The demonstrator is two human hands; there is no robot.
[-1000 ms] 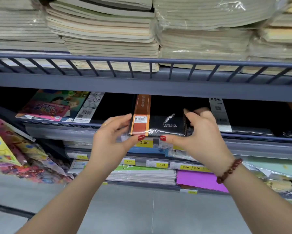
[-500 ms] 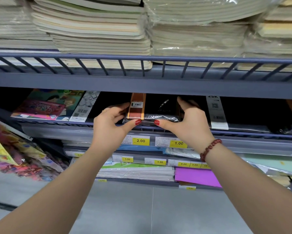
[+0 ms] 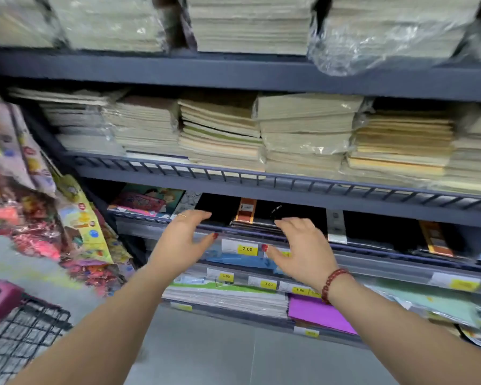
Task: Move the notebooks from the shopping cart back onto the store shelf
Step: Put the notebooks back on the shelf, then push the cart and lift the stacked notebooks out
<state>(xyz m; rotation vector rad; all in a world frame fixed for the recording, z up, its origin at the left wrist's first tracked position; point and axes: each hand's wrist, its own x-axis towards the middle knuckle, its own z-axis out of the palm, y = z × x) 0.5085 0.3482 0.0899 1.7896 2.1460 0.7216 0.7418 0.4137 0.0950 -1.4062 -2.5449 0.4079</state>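
A black notebook with an orange spine band (image 3: pixel 257 213) lies flat on the dark shelf (image 3: pixel 372 247), on top of other black notebooks. My left hand (image 3: pixel 182 240) hovers just in front of the shelf rail, left of the notebook, fingers spread and holding nothing. My right hand (image 3: pixel 303 245), with a red bead bracelet on the wrist, hovers to the notebook's right, fingers relaxed and free of it. The black wire shopping cart (image 3: pixel 22 334) shows at the bottom left; what it holds is hidden.
Wrapped stacks of pale notebooks (image 3: pixel 220 134) fill the shelves above. Colourful books (image 3: pixel 147 201) lie left of the black ones. Price tags (image 3: pixel 246 249) line the rail. Lower shelves hold white pads and a purple sheet (image 3: pixel 317 315). Toy packets (image 3: pixel 39 218) hang at left.
Both hands have let go of the black notebook, which now rests on the shelf, and have drawn back a little. The view has tilted and pulled back, bringing the cart into sight.
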